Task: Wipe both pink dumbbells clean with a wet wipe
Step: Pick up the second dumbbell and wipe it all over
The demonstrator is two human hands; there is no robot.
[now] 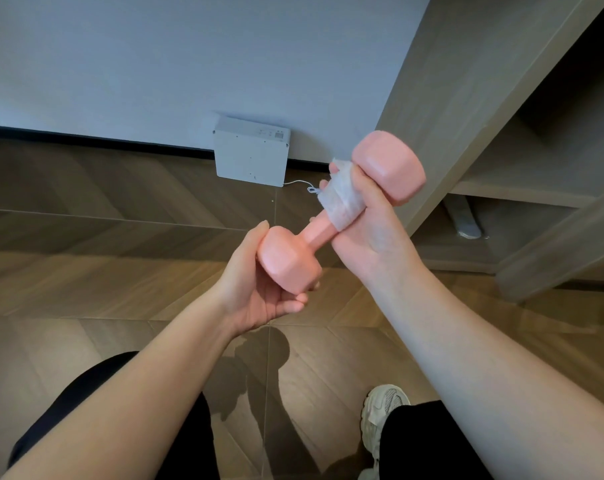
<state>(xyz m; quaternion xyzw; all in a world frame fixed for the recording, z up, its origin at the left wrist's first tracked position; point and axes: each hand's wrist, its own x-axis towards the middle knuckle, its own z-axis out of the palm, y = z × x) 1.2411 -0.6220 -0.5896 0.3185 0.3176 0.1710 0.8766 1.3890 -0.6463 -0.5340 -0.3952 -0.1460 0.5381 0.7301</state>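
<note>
One pink dumbbell [290, 258] is held in the air in front of me, tilted, with its far head up to the right. My left hand [255, 289] cups and grips the near, lower head from below. My right hand [366, 220] wraps around the handle just under the upper head, with a white wet wipe [340, 195] folded between its fingers and the handle. Only a short stretch of bare handle shows between the two hands. A second dumbbell is not in view.
A white flat box [252, 155] leans against the grey wall, with a thin white cord [302, 183] trailing from it. A wooden shelf unit [522, 161] stands at the right. Below are the wood floor, my dark trousers and a pale sneaker [383, 414].
</note>
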